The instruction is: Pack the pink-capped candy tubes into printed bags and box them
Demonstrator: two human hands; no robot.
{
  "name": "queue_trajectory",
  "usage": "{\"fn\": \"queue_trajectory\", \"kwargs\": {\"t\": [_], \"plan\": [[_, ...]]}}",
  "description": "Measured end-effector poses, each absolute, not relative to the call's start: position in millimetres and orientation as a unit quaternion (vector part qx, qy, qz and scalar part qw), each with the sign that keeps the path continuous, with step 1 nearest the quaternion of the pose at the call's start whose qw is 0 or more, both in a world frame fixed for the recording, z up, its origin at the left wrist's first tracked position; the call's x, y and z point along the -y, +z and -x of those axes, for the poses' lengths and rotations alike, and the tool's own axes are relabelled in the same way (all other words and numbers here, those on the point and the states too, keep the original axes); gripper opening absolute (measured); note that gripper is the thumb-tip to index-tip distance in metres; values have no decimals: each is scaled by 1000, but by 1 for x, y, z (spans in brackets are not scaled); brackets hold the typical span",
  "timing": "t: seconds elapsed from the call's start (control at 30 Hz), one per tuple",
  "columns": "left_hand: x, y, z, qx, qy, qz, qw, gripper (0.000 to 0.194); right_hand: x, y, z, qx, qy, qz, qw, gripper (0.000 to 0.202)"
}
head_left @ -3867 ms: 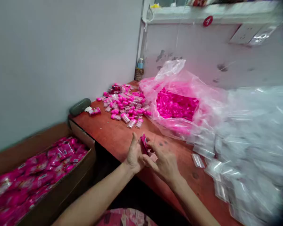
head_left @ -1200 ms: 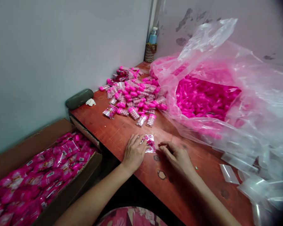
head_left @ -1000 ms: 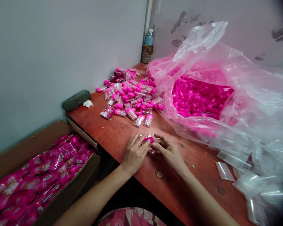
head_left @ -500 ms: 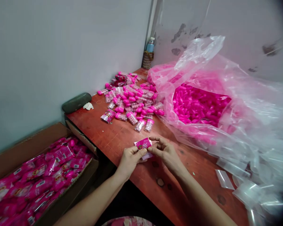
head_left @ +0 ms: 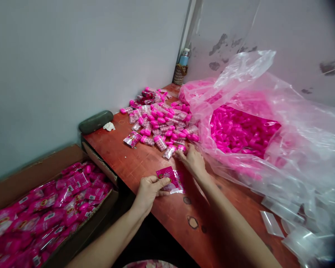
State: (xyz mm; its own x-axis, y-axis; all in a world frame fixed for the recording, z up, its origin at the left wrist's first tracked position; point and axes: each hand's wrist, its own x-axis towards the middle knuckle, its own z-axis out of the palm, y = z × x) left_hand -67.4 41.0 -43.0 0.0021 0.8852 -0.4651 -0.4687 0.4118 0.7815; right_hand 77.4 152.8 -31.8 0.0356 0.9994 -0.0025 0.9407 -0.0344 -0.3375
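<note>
My left hand [head_left: 148, 191] is closed at the near edge of the table, pinching a flat pink printed packet [head_left: 167, 178] with clear, shiny edges between thumb and fingers. Farther out, my right hand [head_left: 194, 160] is at the front of a pile of small clear bottles [head_left: 162, 115] that have pink caps and pale round beads inside. Its thumb and fingertips are around one pink-capped bottle [head_left: 181, 148], whose body they mostly hide. Just left of those fingers lies another such bottle [head_left: 169, 152]. A loose printed packet [head_left: 132, 139] rests left of the pile.
A large clear bag [head_left: 268, 171] of pink plastic pieces [head_left: 240, 130] fills the table's right. Clear plastic tubes [head_left: 272, 223] lie in front of it. A cardboard box [head_left: 111, 201] of filled pink packets stands at left. A dark case [head_left: 96, 121] and a blue-labelled bottle [head_left: 184, 57] sit farther back.
My right hand has left the printed packet and moved forward to a bottle at the pile's front. My left hand keeps hold of the packet, now showing more of it. The view has shifted slightly.
</note>
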Motion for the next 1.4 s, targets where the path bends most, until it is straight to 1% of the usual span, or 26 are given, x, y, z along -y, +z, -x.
{"fn": "queue_trajectory", "kwargs": {"t": [0.17, 0.23, 0.3, 0.33, 0.4, 0.47, 0.5, 0.53, 0.63, 0.73, 0.77, 0.8, 0.83, 0.87, 0.93, 1.03, 1.13, 1.2, 1.3, 1.4], "plan": [[-41, -48, 76, -501, 512, -199, 669, 28, -155, -28, -85, 646, 122, 750, 70, 63], [-41, -50, 78, -501, 522, -188, 665, 28, -152, -26, -94, 658, 115, 738, 93, 59], [-43, -50, 77, -501, 529, -184, 659, 28, -141, -22, -100, 684, 151, 693, 168, 53], [-44, -50, 75, -502, 530, -188, 657, 28, -134, -19, -100, 690, 207, 659, 215, 50], [-45, -46, 70, -502, 527, -209, 653, 29, -116, -12, -94, 666, 384, 575, 280, 46], [-41, -41, 66, -500, 518, -247, 649, 28, -98, -7, -84, 606, 554, 490, 292, 43], [-36, -39, 66, -501, 511, -269, 645, 28, -92, -6, -78, 579, 603, 464, 293, 40], [-29, -38, 68, -507, 502, -292, 637, 27, -86, -5, -74, 560, 626, 453, 299, 37], [6, -47, 89, -571, 459, -369, 572, 28, -81, -7, -70, 524, 614, 467, 361, 27], [42, -79, 120, -675, 378, -467, 428, 30, -82, -9, -76, 505, 595, 476, 406, 26], [51, -94, 129, -707, 348, -478, 388, 35, -82, -10, -78, 503, 594, 478, 407, 27], [57, -108, 136, -743, 304, -473, 363, 44, -81, -10, -80, 503, 596, 479, 403, 28], [62, -120, 141, -775, 245, -452, 368, 53, -79, -11, -80, 502, 600, 480, 398, 29], [65, -131, 144, -791, 189, -427, 395, 60, -77, -12, -80, 500, 603, 481, 393, 30], [70, -141, 147, -764, 151, -450, 438, 63, -73, -15, -75, 496, 610, 482, 386, 32], [79, -128, 147, -698, 166, -526, 457, 56, -69, -19, -64, 483, 635, 477, 368, 35], [84, -94, 148, -672, 174, -556, 458, 43, -66, -18, -53, 470, 657, 473, 353, 37], [79, -71, 149, -640, 210, -562, 480, 39, -65, -15, -49, 474, 661, 467, 346, 38], [52, -44, 143, -595, 333, -505, 529, 34, -62, -10, -48, 482, 665, 459, 339, 40], [19, -32, 124, -498, 447, -381, 638, 41, -60, -6, -52, 480, 668, 460, 334, 43]]}}
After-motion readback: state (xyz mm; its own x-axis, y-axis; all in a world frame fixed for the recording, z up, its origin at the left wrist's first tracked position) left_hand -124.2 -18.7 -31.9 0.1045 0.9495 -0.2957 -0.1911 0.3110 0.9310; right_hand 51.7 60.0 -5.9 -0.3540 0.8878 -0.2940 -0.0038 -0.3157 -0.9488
